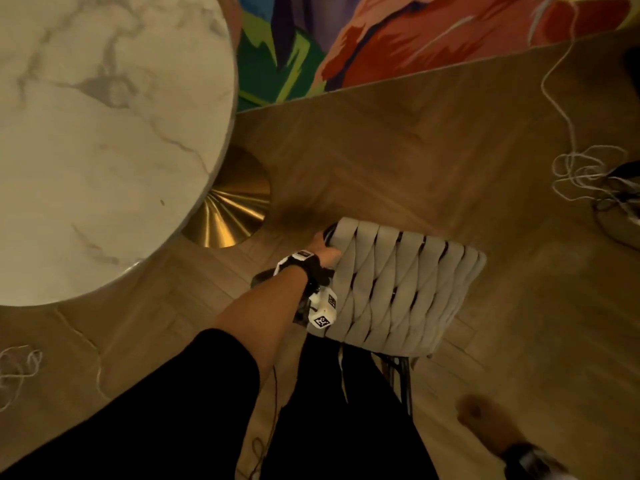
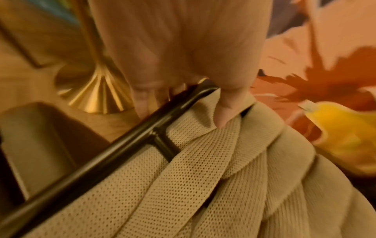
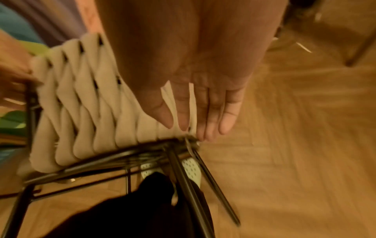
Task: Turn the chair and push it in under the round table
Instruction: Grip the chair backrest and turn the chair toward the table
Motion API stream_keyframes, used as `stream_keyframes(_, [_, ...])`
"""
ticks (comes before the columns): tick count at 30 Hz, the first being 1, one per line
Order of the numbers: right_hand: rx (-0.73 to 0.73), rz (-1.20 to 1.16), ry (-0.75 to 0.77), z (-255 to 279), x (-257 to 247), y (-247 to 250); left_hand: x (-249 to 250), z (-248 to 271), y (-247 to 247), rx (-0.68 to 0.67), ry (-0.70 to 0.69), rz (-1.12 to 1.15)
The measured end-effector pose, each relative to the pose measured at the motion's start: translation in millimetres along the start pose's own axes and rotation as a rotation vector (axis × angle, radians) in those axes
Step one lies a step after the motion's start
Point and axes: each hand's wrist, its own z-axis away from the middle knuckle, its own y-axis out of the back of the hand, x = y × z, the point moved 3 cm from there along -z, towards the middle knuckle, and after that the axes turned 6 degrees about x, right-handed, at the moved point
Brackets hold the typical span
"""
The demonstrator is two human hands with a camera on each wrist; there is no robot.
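Two hands: one gripped the chair, the other was free.
Table (image 1: 104, 133): round, marble-topped, at far left; its gold base (image 1: 232, 209) stood on the wood floor (image 1: 415, 150).
Left hand (image 1: 323, 249): clasped the chair's upper left corner, thumb (image 2: 225, 112) pressed on the woven straps, fingers curled over the black frame bar (image 2: 122, 148).
Chair (image 1: 398, 289): right of the table and just beside its base, not under the top; beige woven back faced the person, black legs (image 3: 183, 177) on the floor.
Right hand (image 3: 203, 104): released, fingers straight and relaxed, held near the chair back's right edge; contact could not be told.
Rug (image 1: 415, 36): bright and many-coloured, beyond the chair.
Cord (image 1: 581, 171): white tangle on the floor, far right.
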Motion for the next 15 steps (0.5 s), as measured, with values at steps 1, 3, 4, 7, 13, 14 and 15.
stream_keyframes(1, [0.030,0.012,0.005,-13,-24,23,-4,-5,-3,-0.038,0.040,0.051])
stream_keyframes(3, [0.173,0.033,0.068,-36,-67,65,-12,-11,-3,-0.082,0.074,0.052])
stream_keyframes(4, [0.258,0.029,0.111,-49,-91,86,-22,-20,-2,-0.084,0.082,0.028])
stream_keyframes(7, [0.394,0.029,0.218,-81,-157,135,-81,-85,-10,-0.106,0.147,-0.006])
stream_keyframes(13, [0.122,0.230,0.299,-143,-247,139,-47,-29,18,-0.130,-0.042,-0.264])
stream_keyframes(14, [0.064,0.277,0.294,-150,-254,134,-48,-23,20,-0.153,-0.035,-0.274])
stream_keyframes(15, [0.012,0.323,0.290,-160,-255,129,-51,-19,21,-0.178,-0.030,-0.253])
